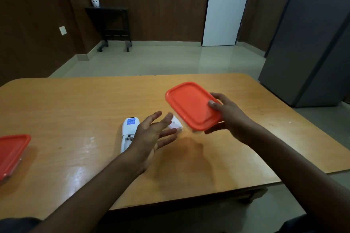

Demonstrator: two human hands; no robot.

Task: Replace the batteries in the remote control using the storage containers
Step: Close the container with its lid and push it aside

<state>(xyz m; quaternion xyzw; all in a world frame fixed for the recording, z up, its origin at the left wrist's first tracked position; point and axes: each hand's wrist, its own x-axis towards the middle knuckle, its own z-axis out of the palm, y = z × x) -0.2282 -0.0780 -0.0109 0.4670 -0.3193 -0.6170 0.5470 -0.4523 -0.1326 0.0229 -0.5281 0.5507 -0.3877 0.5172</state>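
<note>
My right hand (228, 117) holds a clear storage container with an orange lid (191, 105) above the table, tilted, thumb on the lid and fingers underneath. My left hand (153, 134) hovers open, palm up, fingers spread, just left of the container. Beneath that hand lies the white remote control (128, 132) face down with its battery compartment uncovered. A small white piece, likely the battery cover (176, 125), lies on the table between the hands. A second orange-lidded container (12, 154) sits at the table's left edge.
The wooden table (75, 109) reaches to a far edge with tiled floor beyond. A grey cabinet (310, 43) stands at the right, a white door (225, 9) behind, and a black stand (113, 24) by the wall.
</note>
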